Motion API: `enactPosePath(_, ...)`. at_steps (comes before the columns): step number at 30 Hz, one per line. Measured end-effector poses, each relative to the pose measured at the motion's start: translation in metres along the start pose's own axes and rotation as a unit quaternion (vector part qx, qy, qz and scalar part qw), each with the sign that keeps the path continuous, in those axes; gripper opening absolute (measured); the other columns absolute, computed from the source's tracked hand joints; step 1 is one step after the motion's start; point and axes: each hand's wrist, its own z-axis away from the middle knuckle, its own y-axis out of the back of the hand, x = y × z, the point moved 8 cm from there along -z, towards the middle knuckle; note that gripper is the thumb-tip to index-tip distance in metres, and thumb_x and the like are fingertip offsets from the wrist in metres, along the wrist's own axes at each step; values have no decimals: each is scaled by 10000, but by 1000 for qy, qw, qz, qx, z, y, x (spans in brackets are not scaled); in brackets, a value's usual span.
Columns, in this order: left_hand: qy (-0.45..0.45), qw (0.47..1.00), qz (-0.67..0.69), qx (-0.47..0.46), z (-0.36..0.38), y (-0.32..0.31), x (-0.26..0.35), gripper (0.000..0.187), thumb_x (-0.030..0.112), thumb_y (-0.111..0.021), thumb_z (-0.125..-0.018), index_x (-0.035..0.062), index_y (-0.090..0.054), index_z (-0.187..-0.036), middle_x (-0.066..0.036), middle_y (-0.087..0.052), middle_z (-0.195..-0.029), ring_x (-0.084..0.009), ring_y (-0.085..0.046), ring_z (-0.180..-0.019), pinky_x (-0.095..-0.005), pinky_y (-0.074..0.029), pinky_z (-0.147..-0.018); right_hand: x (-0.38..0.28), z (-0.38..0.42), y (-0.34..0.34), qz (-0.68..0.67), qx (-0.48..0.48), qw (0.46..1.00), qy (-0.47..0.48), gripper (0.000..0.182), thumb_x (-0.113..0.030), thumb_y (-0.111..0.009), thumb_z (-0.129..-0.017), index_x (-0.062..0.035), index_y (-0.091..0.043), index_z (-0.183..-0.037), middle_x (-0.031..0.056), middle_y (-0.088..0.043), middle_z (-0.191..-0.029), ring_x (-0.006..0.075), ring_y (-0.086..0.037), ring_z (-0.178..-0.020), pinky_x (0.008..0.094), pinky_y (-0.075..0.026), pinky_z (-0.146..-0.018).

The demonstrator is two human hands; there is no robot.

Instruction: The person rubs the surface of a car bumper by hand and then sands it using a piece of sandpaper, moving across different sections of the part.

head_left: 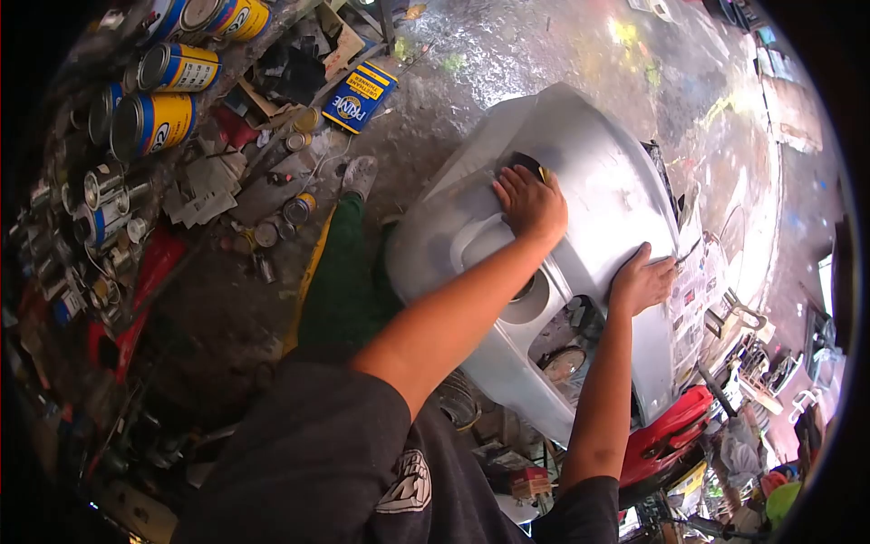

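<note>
Far left: blue-and-yellow round metal cans, ends facing out; contents can't be told. Bare silver metal cans packed below, contents unclear. Small round can with a yellow label on the floor, same. Grey shoe near the blue-and-yellow rectangular "urethane thinner" tin; a stray step could knock it, and I'd guess a spill if it's filled and loose.

Left hand: fingers slightly spread over a small black sheet on the silver-grey moulded car bumper cover, which sits in front of the person. Can't tell if the thumb pinches the sheet. Uneven fingertip pressure could groove the curve.

Right hand: palm down on the bumper's right side, thumb apart, nothing visible in it. If that hand slips, the bumper could rock. Printed newspaper beside it could snag.
</note>
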Motion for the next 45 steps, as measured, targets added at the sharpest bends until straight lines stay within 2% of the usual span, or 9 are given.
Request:
enactPosePath(7,-193,969,71,-134,130,14,30,680,331,-463,-1075,-167,-305,-1510,-400,-279,-1579,-516,-257,-1504,-570,-205,-1242,2,7,7,-163,-40,985,35,729,-512,-590,-1007,37,-482,-1473,343,-387,-1554,485,-357,-1454,512,-272,-1204)
enactPosePath(8,-229,960,88,-134,134,21,31,673,308,-496,-1066,-148,-304,-1523,-382,-303,-1575,-514,-275,-1495,-565,-232,-1236,-6,18,21,-175,-13,982,76,588,-415,-667,-997,21,-574,-1380,264,-561,-1408,387,-545,-1285,430,-406,-1094)
enactPosePath(11,-360,913,30,-189,149,42,44,679,206,-601,-1009,-76,-312,-1554,-300,-384,-1536,-475,-360,-1448,-548,-320,-1201,-52,71,50,-544,-386,711,-221,434,-320,-690,-1000,4,-628,-1283,120,-674,-1162,212,-621,-1039,332,-480,-920)
enactPosePath(13,-435,885,57,-158,159,44,39,727,119,-671,-925,-7,-343,-1560,-246,-446,-1460,-431,-442,-1374,-521,-375,-1162,-77,85,68,-629,-355,651,-235,322,-284,-660,-1017,-16,-665,-1195,14,-665,-980,94,-569,-863,266,-469,-778)
enactPosePath(17,-497,848,74,-168,129,60,18,603,161,-690,-901,27,-499,-1457,-184,-535,-1366,-384,-506,-1307,-495,-393,-1139,-61,84,63,-645,-323,662,-203,300,-218,-586,-1047,23,-675,-1202,73,-711,-1020,148,-662,-955,278,-505,-866)
enactPosePath(19,-541,816,-29,-203,104,47,0,511,189,-690,-907,41,-579,-1384,-139,-576,-1332,-342,-523,-1301,-484,-403,-1126,-55,77,67,-502,-289,814,43,364,-21,-531,-969,24,-645,-1311,157,-679,-1219,284,-633,-1179,379,-487,-1023)
enactPosePath(22,-583,782,-53,-213,85,43,-6,358,210,-688,-911,84,-675,-1246,-79,-623,-1244,-288,-555,-1247,-465,-429,-1079,-79,107,79,-379,-248,865,217,518,75,-555,-847,-43,-647,-1343,189,-615,-1337,385,-547,-1261,457,-438,-1075)
enactPosePath(25,-565,780,-57,-262,58,43,-7,284,201,-689,-910,116,-705,-1181,-58,-632,-1195,-284,-581,-1173,-457,-444,-1038,-93,134,76,-242,-243,887,309,580,17,-607,-815,-95,-629,-1384,102,-628,-1338,329,-548,-1261,481,-404,-1077)
enactPosePath(45,-387,880,89,-260,-91,24,-84,142,112,-564,-945,81,-663,-1042,-129,-656,-1105,-359,-601,-1102,-443,-496,-943,-275,142,-1,-157,-252,926,235,232,-150,-613,-888,-79,-706,-1088,85,-716,-1028,296,-647,-1015,454,-470,-857)
